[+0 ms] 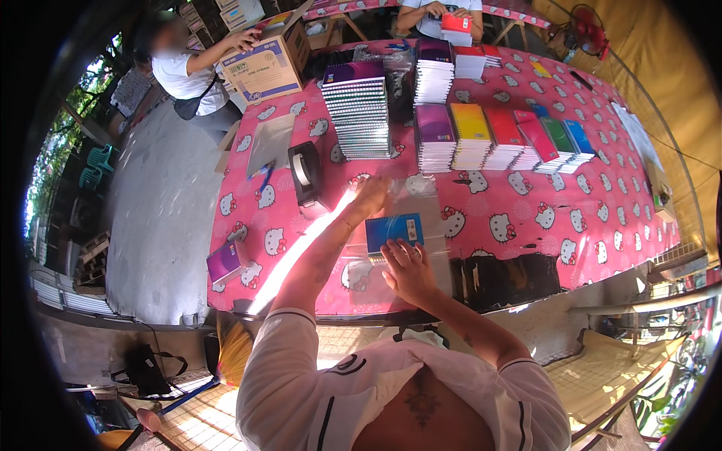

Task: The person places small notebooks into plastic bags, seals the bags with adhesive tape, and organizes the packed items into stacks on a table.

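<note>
A blue spiral notebook lies on top of a small stack in front of me, on clear plastic sheeting. My right hand rests on its near right part with the fingers spread. Past the notebook's far left corner, my left hand is at the plastic; its fingers are smeared and partly washed out by sunlight, so its grip does not show. Left of that hand stands a black tape dispenser. Thin clear plastic also lies under and around the notebooks.
Tall notebook stacks and coloured notebook piles stand across the pink patterned table. A purple notebook lies at the left edge. One person handles a cardboard box; another holds red notebooks at the far side.
</note>
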